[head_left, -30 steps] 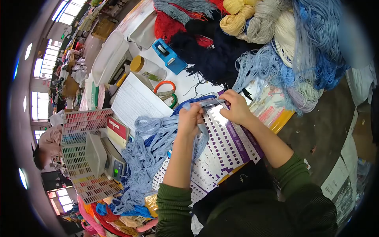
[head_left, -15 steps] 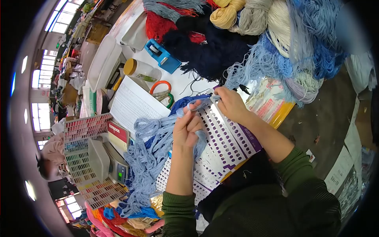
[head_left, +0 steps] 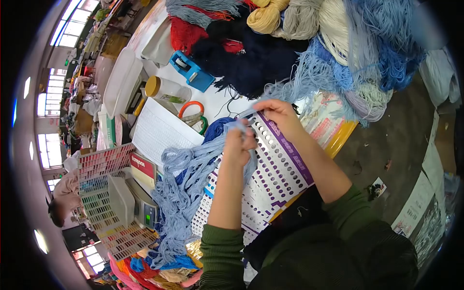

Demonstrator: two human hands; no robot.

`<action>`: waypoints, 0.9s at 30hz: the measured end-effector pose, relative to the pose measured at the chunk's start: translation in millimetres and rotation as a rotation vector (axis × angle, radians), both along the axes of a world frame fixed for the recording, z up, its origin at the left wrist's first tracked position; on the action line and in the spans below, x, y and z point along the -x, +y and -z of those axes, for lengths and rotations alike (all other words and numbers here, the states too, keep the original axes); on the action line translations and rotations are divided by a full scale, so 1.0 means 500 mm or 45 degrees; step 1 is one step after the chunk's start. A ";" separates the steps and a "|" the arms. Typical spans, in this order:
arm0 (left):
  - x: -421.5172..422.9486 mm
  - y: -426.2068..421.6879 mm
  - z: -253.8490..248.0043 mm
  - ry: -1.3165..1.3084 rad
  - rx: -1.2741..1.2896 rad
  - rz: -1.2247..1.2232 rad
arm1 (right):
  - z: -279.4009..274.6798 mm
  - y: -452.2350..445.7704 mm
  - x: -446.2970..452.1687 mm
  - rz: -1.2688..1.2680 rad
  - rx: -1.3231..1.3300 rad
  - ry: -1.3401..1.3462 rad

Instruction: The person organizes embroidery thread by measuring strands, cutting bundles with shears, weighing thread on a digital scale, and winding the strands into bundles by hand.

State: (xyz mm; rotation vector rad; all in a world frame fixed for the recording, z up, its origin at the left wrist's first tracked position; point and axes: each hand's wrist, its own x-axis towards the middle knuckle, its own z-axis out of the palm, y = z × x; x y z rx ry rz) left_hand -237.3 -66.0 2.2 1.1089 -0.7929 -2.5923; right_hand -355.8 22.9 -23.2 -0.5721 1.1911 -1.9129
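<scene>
Light blue yarn (head_left: 186, 162) lies in loose loops over the table's left part and runs up to my hands. My left hand (head_left: 240, 142) is closed on a strand of this yarn, its fingertips slightly blurred. Close to its right, my right hand (head_left: 280, 116) pinches the yarn near the upper corner of a white and purple card (head_left: 275, 159) with rows of holes. The card lies below both hands. Darker blue yarn (head_left: 217, 129) shows just left of them.
Scissors (head_left: 192, 117), a jar (head_left: 169, 90), a blue tape dispenser (head_left: 192, 71) and a printed sheet (head_left: 164, 130) lie beyond. A scale (head_left: 145, 209) and colour-sample grid (head_left: 104, 193) stand left. Navy yarn (head_left: 251, 58) heaps at the top. Another person (head_left: 65, 193) is far left.
The view has shifted slightly. My left hand's fingers have opened out and closed again at the yarn. My right hand has moved left along the card's upper corner.
</scene>
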 end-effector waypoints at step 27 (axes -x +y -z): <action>-0.339 -0.160 -0.113 -0.346 0.839 -0.919 | 0.002 -0.009 -0.017 0.038 -0.208 1.252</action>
